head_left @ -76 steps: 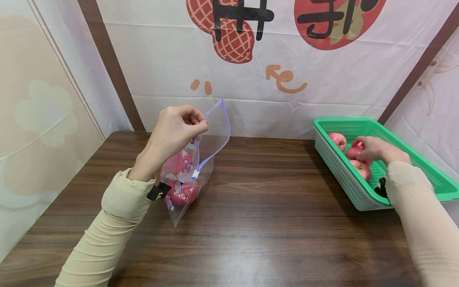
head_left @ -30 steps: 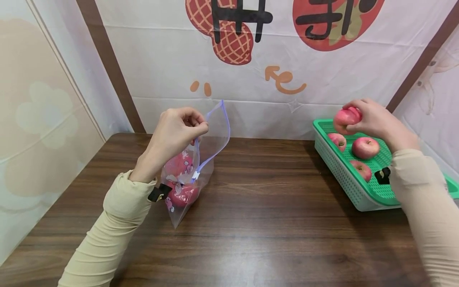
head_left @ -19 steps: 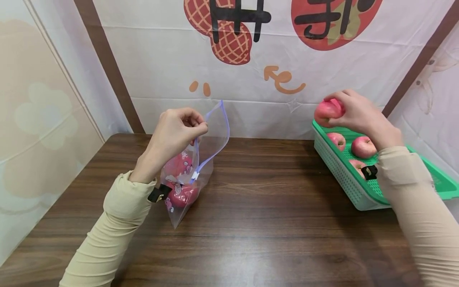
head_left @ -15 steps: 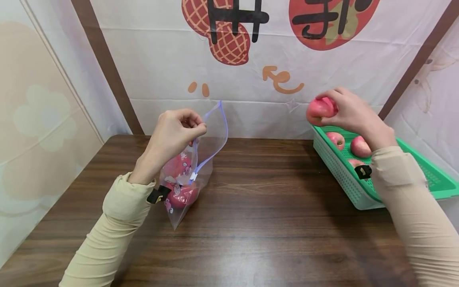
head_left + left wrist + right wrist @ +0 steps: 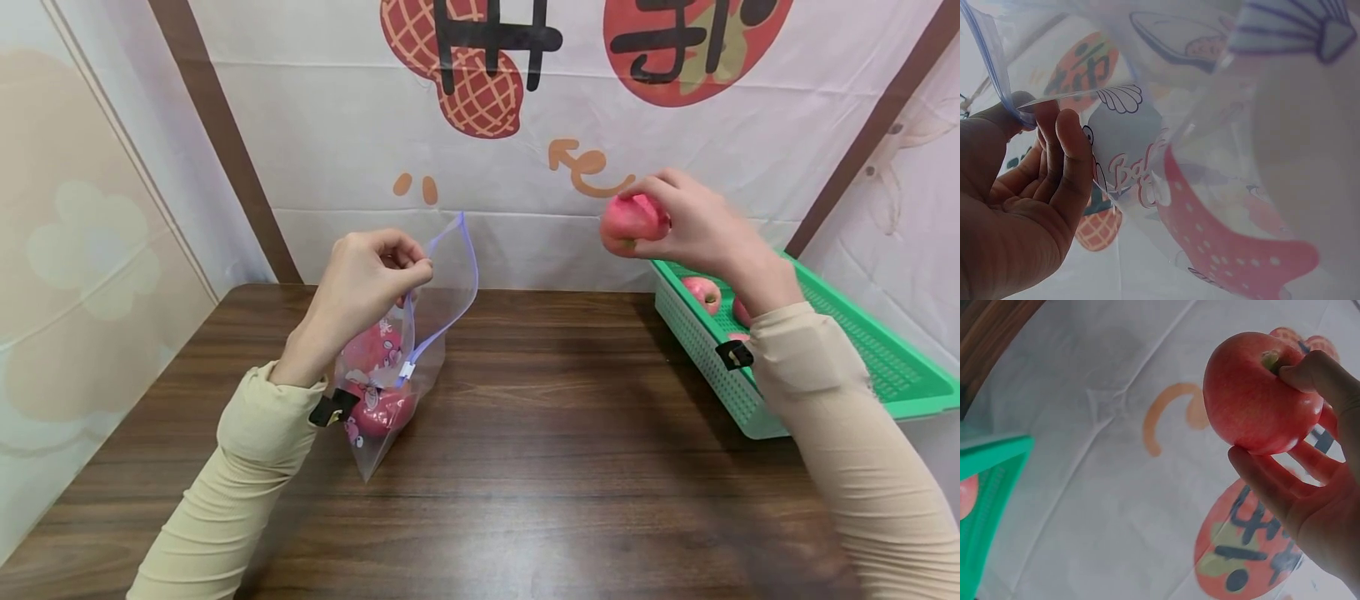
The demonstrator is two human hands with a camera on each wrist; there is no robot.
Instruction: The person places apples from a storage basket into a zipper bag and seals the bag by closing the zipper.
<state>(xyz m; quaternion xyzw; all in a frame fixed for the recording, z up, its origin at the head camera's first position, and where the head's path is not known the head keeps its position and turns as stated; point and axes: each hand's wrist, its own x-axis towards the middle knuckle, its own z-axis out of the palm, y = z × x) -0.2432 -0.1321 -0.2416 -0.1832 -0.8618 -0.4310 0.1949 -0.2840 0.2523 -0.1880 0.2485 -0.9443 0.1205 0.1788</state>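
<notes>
My left hand [image 5: 375, 271] pinches the purple-edged rim of a clear zip bag [image 5: 442, 292] printed with pink cartoon figures, and the bag's mouth gapes toward the right. Red apples [image 5: 382, 408] show through the lower part of the bag, which stands on the table. In the left wrist view, thumb and fingers [image 5: 1047, 119] nip the zip edge. My right hand [image 5: 697, 221] grips a red apple [image 5: 628, 229] in the air, left of the basket. The right wrist view shows this apple [image 5: 1254, 394] between thumb and fingertips, its stem end by the thumb.
A green and white plastic basket [image 5: 697, 350] stands at the table's right side with several apples [image 5: 703, 293] inside, partly hidden by my right forearm. The brown wooden table [image 5: 540, 467] stretches between bag and basket. A white printed cloth [image 5: 337, 125] hangs behind its back edge.
My right hand has lifted an apple out of the basket and carried it leftward, past the basket's left rim. The left hand and bag have stayed nearly still.
</notes>
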